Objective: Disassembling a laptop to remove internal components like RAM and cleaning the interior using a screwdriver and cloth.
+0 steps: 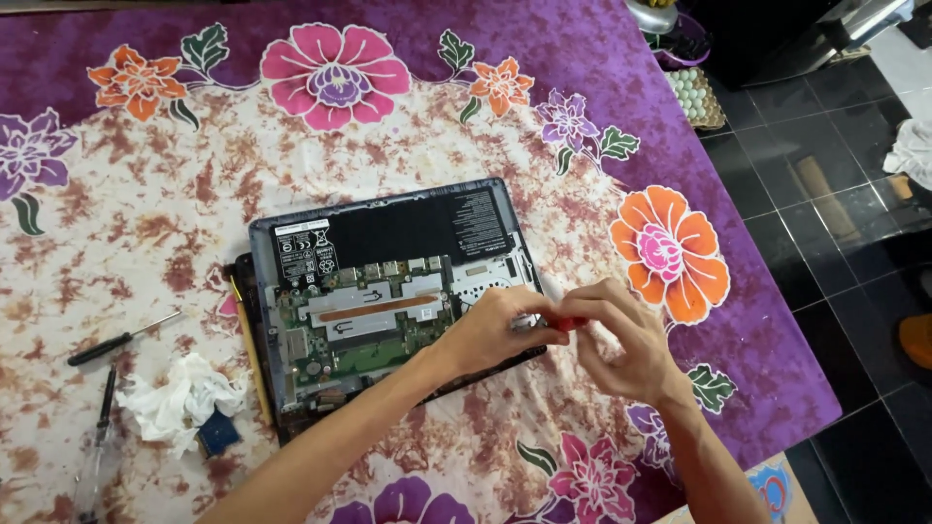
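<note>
An opened laptop (pixel 388 277) lies bottom-up on a flowered cloth, its black battery, green circuit board and copper heat pipe exposed. My left hand (pixel 495 330) rests over the laptop's right front corner, fingers pinched on a small part. My right hand (pixel 626 340) meets it from the right and grips a small red-handled tool (pixel 571 323). The tool's tip is hidden between the fingers.
A black screwdriver (pixel 121 340) and a second slim tool (pixel 102 398) lie at the left. A crumpled white tissue (pixel 184 398) and a small blue chip (pixel 218 432) sit beside the laptop. A yellow pry stick (pixel 250 349) runs along its left edge. The table edge drops to dark floor tiles on the right.
</note>
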